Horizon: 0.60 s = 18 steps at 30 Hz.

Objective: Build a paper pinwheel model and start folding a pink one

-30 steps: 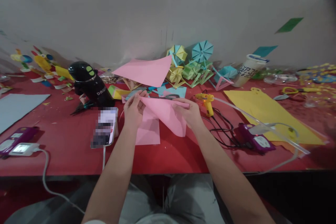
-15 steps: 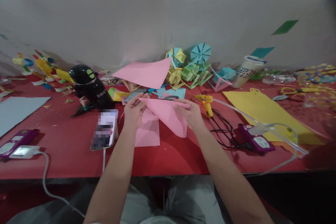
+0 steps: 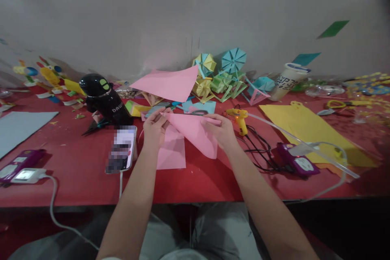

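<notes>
Head: left hand (image 3: 154, 129) and right hand (image 3: 224, 132) hold curled pink paper (image 3: 195, 131)

Pink paper sheet (image 3: 197, 133) — partly curled

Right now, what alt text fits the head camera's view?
A person's left hand and right hand hold curled pink paper over a red table, with more pink paper below. A phone and black bottle are to the left, a yellow glue gun and yellow paper to the right.
</notes>
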Each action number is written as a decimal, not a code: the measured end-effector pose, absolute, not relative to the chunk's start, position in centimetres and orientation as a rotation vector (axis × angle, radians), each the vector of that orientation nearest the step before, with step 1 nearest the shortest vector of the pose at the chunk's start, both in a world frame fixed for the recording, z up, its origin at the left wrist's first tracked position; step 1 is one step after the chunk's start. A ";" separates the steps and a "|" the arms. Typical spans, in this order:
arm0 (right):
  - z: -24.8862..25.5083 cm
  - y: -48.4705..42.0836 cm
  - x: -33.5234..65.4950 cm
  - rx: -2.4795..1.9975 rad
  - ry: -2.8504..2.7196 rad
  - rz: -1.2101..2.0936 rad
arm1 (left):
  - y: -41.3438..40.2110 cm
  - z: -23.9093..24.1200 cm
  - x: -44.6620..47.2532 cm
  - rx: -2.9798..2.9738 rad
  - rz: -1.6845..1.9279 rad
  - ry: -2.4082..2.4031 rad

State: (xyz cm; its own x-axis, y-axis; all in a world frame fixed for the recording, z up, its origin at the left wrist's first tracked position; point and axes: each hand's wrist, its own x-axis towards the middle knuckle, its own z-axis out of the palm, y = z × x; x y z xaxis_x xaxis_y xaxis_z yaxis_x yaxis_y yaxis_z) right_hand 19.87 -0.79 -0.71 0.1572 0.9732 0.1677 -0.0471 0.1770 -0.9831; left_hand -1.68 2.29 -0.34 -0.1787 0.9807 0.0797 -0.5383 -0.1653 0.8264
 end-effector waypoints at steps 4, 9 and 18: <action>-0.8 -0.7 19.9 -1.077 -1.085 1.038 | 2.2 -0.2 -1.7 0.778 1.635 0.783; -1.0 -0.7 19.9 -1.089 -1.092 1.035 | 2.2 -0.2 -1.7 0.784 1.633 0.806; -0.9 -0.6 19.9 -1.057 -1.046 1.091 | 2.2 0.0 -1.7 0.748 1.642 0.784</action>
